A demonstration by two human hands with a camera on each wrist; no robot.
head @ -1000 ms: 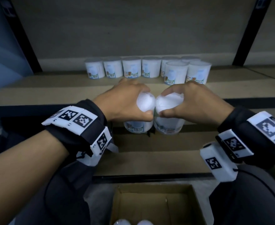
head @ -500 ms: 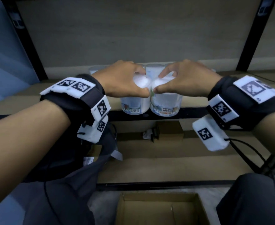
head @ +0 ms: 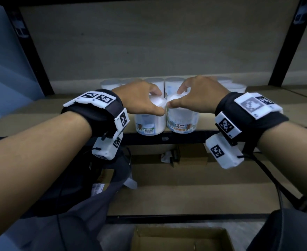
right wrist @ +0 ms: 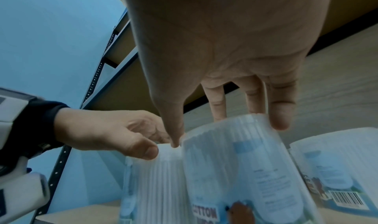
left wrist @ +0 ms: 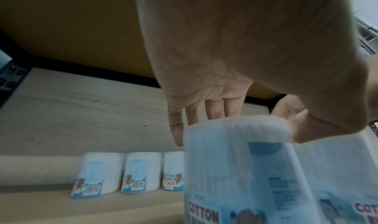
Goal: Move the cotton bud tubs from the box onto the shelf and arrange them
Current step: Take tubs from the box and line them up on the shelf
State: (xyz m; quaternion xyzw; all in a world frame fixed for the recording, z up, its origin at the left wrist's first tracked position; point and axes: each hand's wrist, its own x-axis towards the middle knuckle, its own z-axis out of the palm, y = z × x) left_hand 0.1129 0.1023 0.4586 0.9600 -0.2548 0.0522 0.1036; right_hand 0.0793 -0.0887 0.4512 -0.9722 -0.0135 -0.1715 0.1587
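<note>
Left hand [head: 140, 101] gripped lid rim of left cotton bud tub [head: 149, 124], fingers curled over top. Right hand [head: 199, 98] held right cotton bud tub [head: 182, 122] likewise. Both tubs stood touching at near edge of shelf [head: 40, 113]. Row of tubs [left wrist: 122, 174] stood at far wall. Cardboard box [head: 167, 238] lay below. Advice: slide pair back together, keep upright, labels forward, stop flush against row without knocking it.

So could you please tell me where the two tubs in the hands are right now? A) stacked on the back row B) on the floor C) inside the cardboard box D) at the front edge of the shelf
D: the left hand and right hand each grip a cotton bud tub at the shelf front edge.
</note>
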